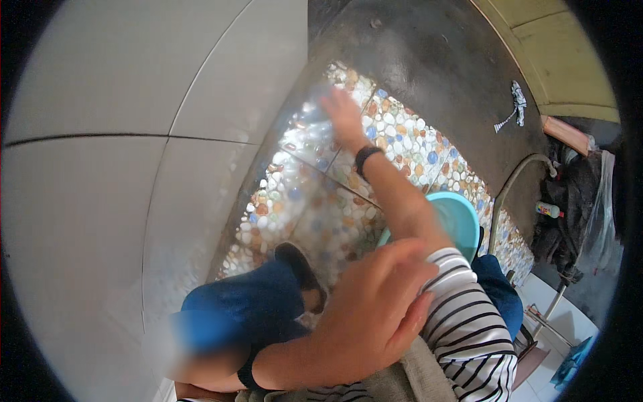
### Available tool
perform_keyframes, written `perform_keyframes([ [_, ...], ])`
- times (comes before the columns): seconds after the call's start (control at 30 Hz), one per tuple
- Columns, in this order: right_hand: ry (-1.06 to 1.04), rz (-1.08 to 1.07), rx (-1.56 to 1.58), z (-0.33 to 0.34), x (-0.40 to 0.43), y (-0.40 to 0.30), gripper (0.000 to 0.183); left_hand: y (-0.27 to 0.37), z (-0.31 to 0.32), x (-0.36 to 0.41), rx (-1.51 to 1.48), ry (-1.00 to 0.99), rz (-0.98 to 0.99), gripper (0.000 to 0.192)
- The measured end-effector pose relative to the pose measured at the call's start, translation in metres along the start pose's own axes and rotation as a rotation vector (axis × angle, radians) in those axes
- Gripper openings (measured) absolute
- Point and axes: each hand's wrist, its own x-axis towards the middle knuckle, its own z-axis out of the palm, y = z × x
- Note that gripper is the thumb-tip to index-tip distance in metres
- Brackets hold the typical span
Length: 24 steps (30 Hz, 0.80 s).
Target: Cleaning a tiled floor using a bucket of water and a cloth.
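Observation:
With fingers loosely curled, my left hand [374,301] is held near the camera, in front of my body, and no object shows in it. My right hand [344,118], blurred, reaches out over the pebble-patterned floor [402,143]; whether it holds anything cannot be told. Beneath my right forearm stands a light turquoise plastic basin [469,221], partly hidden by the arm and the striped sleeve. The floor by the right hand looks wet and shiny. A dark shoe [296,264] rests on the pebble floor below my knee.
A pale tiled wall [100,201] rises on the left. At the right lie a hose [502,193], a white bottle [547,210], dark cloth [562,211] and clear plastic [600,221]. A striped rag [517,105] lies on the dark floor near a yellowish panel [567,55].

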Motion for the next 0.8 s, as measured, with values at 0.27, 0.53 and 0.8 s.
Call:
perform_keyframes([
  [0.27,0.202,0.624,-0.325,-0.049,-0.093,0.084,0.05,0.001,-0.006,-0.002,0.03,-0.06,-0.075,0.033],
  [0.53,0.454,1.093,-0.08,-0.03,-0.063,0.081,0.055,-0.001,-0.006,-0.007,0.061,-0.066,-0.024,0.028],
  [0.8,0.132,0.216,0.258,0.03,-0.027,-0.046,0.032,-0.002,0.004,-0.004,0.089,-0.077,0.0,0.028],
])
